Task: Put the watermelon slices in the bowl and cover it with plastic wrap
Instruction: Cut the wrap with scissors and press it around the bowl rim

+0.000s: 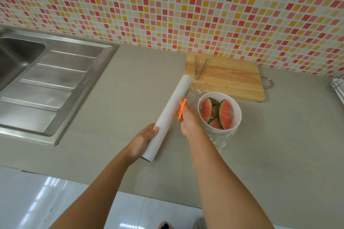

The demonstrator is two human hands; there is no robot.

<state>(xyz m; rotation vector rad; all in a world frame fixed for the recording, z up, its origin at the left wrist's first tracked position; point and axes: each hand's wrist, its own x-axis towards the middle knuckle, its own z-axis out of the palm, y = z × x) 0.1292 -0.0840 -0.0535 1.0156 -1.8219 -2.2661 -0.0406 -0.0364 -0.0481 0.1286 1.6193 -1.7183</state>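
Note:
A white bowl [236,117] on the grey counter holds several watermelon slices [225,114] with green rind. Clear plastic wrap [222,140] stretches over the bowl and hangs down its near side. A long white roll of plastic wrap [172,112] lies slanted just left of the bowl. My left hand [142,140] grips the roll near its lower end. My right hand [189,119] sits between roll and bowl, holding orange-handled scissors [182,108] whose blades point up along the roll's edge.
A wooden cutting board [229,80] with metal tongs [199,68] on it lies behind the bowl against the tiled wall. A steel sink with drainboard [48,87] fills the left. A wire rack [338,87] shows at the right edge.

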